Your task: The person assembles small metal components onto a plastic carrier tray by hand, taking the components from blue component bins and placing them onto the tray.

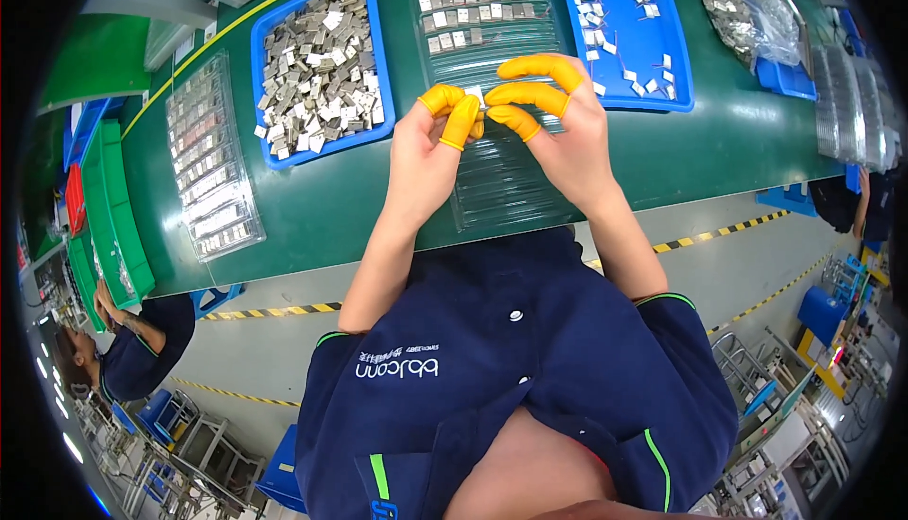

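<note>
Yellow finger cots cover the thumb and fingertips of both hands. Over the clear ribbed plastic tray (501, 194), my left hand (426, 147) pinches a small white rectangular piece (476, 95) between thumb and fingers. My right hand (567, 132) meets it from the other side, its thumb and a finger closed at the piece's edge and another finger stretched above. The fingertips partly hide the piece. Small grey-white blocks (473, 16) fill several short rows at the tray's far end.
A blue bin (385, 95) heaped with grey and white blocks stands left of the tray. Another blue bin (686, 76) at right holds scattered white pieces with thin leads. A filled clear tray (248, 194) lies farther left, near green bins (128, 227). Another person (151, 340) sits at far left.
</note>
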The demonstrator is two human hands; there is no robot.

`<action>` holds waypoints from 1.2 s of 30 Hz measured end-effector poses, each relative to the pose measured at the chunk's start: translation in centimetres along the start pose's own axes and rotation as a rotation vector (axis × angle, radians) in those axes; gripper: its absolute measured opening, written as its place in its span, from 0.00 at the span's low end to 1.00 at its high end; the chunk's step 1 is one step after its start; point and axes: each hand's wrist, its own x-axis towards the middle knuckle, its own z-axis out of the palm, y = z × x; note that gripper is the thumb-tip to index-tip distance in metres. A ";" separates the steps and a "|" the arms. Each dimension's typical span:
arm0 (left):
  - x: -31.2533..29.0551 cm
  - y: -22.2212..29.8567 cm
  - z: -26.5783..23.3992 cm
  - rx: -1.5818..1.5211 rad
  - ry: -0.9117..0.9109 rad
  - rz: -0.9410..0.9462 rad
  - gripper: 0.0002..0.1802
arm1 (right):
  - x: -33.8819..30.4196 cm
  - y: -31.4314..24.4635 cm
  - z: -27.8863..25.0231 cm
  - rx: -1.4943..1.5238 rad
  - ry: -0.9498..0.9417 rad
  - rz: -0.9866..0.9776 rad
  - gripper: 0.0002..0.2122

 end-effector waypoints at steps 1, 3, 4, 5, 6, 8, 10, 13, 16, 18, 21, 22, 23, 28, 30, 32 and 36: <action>0.0 -0.2 0.0 0.000 0.001 -0.001 0.07 | 0.0 0.1 0.2 -0.013 -0.001 -0.007 0.07; 0.0 -0.6 0.1 -0.010 0.005 -0.009 0.08 | 0.2 0.4 0.3 -0.022 -0.005 -0.017 0.07; 0.1 -0.7 0.1 -0.015 0.003 -0.012 0.09 | 0.5 0.8 0.3 -0.057 -0.015 -0.020 0.06; 0.1 -0.5 -0.2 -0.013 0.003 -0.011 0.09 | 1.0 1.4 0.4 -0.091 -0.026 -0.023 0.06; 0.0 -0.2 -0.8 0.028 -0.028 -0.098 0.09 | 1.7 2.2 0.5 -0.072 -0.002 0.024 0.05; -0.3 0.1 -1.0 0.070 -0.056 -0.180 0.10 | 3.0 5.2 1.0 -0.254 -0.020 0.020 0.05; -1.0 0.1 -0.9 0.159 -0.017 -0.174 0.11 | 3.4 7.1 1.8 -0.310 -0.032 0.033 0.05; -2.3 -0.3 -1.7 0.202 0.042 -0.115 0.10 | 3.4 8.0 2.4 -0.388 -0.051 0.043 0.06; -3.1 -0.3 -2.6 0.233 0.154 -0.048 0.09 | 3.4 8.3 2.5 -0.433 -0.109 0.047 0.08; -3.3 0.8 -3.3 0.390 0.225 -0.139 0.08 | 3.4 8.2 1.9 -0.408 -0.110 -0.041 0.09; -2.1 0.8 -5.4 0.503 0.400 -0.011 0.08 | 4.2 7.0 -1.5 -0.344 -0.044 0.071 0.11; -1.5 0.8 -6.3 0.617 0.491 0.078 0.09 | 3.8 6.8 -2.9 -0.395 -0.049 0.151 0.14; -0.5 1.0 -7.3 0.806 0.489 0.100 0.11 | 2.6 8.5 -4.3 -0.401 -0.070 0.231 0.18; 2.0 2.5 -9.5 1.176 0.305 -0.072 0.16 | 0.8 10.2 -5.6 -0.494 -0.232 0.326 0.21; 2.5 2.3 -8.7 1.165 0.325 -0.057 0.15 | 0.7 10.5 -5.6 -0.454 -0.232 0.275 0.20; 3.0 2.1 -8.8 1.162 0.344 -0.040 0.15 | 0.8 10.6 -5.4 -0.385 -0.163 0.442 0.16; 3.3 1.7 -8.8 1.302 0.360 0.065 0.14 | 0.5 11.3 -5.4 -0.473 -0.111 0.635 0.14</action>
